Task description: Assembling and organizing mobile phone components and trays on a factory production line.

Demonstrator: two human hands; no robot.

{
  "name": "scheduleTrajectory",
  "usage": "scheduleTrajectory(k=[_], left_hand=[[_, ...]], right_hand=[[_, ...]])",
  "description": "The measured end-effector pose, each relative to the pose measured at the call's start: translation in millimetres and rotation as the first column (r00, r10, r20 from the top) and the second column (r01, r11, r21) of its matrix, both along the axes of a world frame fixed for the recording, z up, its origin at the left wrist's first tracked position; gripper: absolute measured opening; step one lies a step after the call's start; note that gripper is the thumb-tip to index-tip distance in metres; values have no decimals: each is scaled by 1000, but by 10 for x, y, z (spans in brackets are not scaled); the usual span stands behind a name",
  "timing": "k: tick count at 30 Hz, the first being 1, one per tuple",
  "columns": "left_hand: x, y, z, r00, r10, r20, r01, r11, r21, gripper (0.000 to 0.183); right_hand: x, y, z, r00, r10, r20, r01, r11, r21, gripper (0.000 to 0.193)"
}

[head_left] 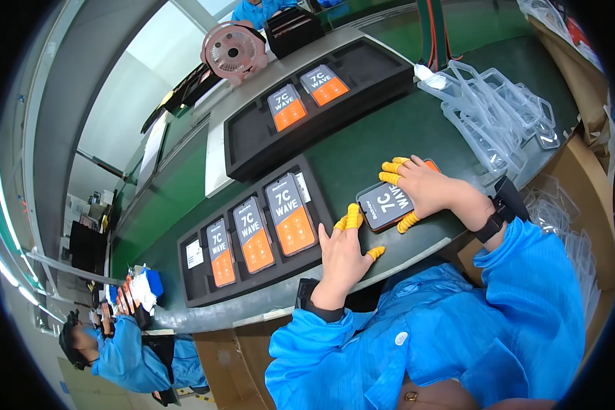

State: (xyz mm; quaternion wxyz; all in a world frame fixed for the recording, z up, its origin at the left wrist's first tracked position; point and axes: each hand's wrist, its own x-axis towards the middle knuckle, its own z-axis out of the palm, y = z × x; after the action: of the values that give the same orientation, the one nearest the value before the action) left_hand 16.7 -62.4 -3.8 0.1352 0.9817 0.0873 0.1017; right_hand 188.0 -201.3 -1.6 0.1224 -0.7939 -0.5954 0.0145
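Observation:
A smartphone (384,207) with a grey and orange screen face lies on the green work mat. My right hand (420,188) reaches across it, fingers at the far edge and thumb at the near edge, gripping its sides. Yellow finger cots cover several fingertips of both hands. My left hand (345,253) rests open on the mat beside the phone's left end, its fingertips close to the edge; I cannot tell whether they touch. Just left of it, a black foam tray (191,290) holds three similar phones, a large one (290,213) nearest the hand.
Behind stands a second black foam tray (236,154) with two phones. Clear plastic covers (488,116) pile up at the right. A pink fan (234,51) and a black box (294,29) stand at the back. A co-worker in blue (130,355) sits at the left; another is at the top.

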Motion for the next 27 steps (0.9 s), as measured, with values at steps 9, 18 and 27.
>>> scheduleTrajectory(k=[9,18,27], left_hand=[[-92,-103,-12,969,117,217,-48,953,-300,70],[-55,-254,59,893,263,364,66,725,-686,33],[-63,-179,153,890,350,293,-54,719,-693,32]], right_hand=[[-244,-79,85,1000,28,-7,-22,885,466,81],[-445,-24,146,998,-50,50,5,757,653,84],[-49,33,166,942,-5,-335,115,944,310,64]])
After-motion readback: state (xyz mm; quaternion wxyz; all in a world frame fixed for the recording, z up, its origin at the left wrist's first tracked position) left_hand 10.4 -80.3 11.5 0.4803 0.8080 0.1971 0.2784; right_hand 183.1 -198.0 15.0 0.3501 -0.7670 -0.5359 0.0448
